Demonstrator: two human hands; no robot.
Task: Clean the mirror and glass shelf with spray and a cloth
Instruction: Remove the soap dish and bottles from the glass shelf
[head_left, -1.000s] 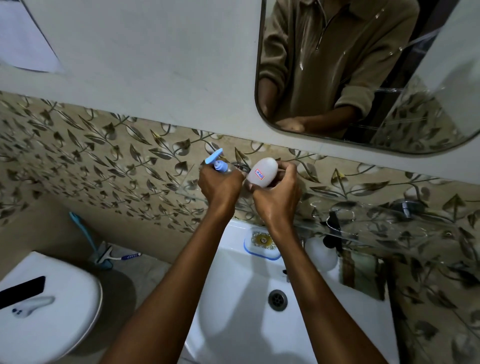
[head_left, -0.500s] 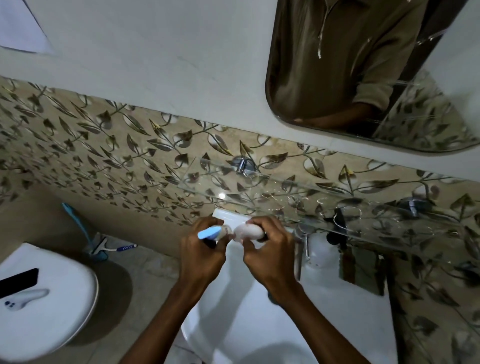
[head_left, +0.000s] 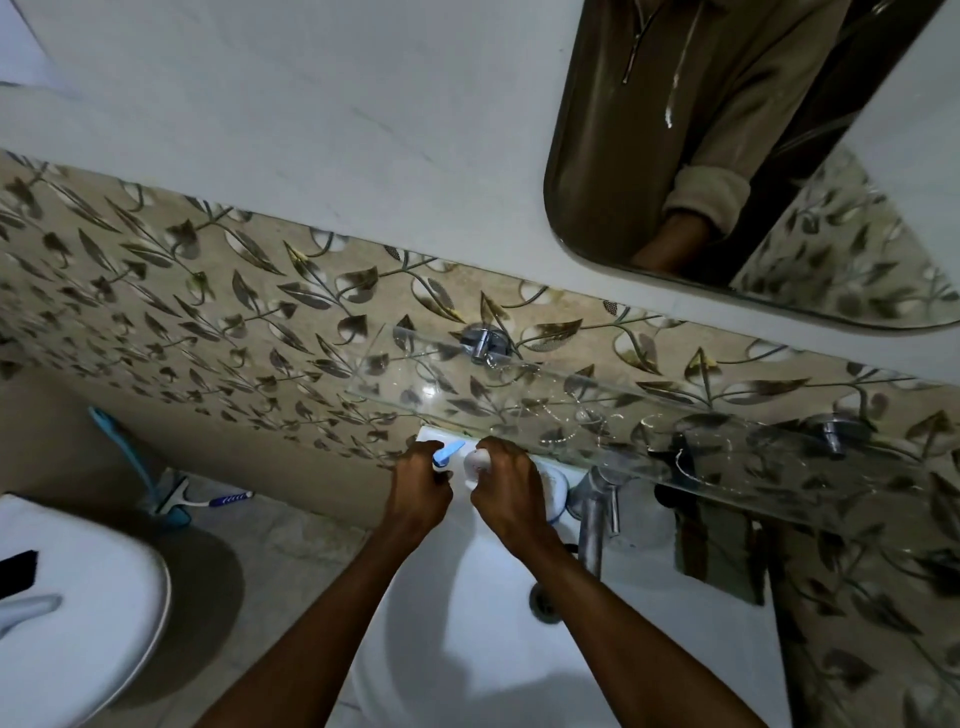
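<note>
**Head view: shelf stripped, hands low at the basin rim**

Head view only. I see my left hand (head_left: 415, 493) wrapped around a small item with a blue cap (head_left: 448, 453); fingers curled tight on it. My right hand (head_left: 506, 488) grips a white rounded bottle (head_left: 477, 461), fingers closed round it. Both sit at the back rim of the sink (head_left: 467, 623), just beside the tap (head_left: 592, 512).

Glass shelf (head_left: 597, 410) hangs bare above the hands, ring marks showing. Mirror (head_left: 727, 156) upper right, streaked. No cloth or spray seen.

Handling, my read: both items light, smooth plastic, likely slippery, so grip around the body. Shelf is stiff, fragile glass on two metal brackets (head_left: 485, 343); I'd wipe with light pressure and steady its front edge.
</note>
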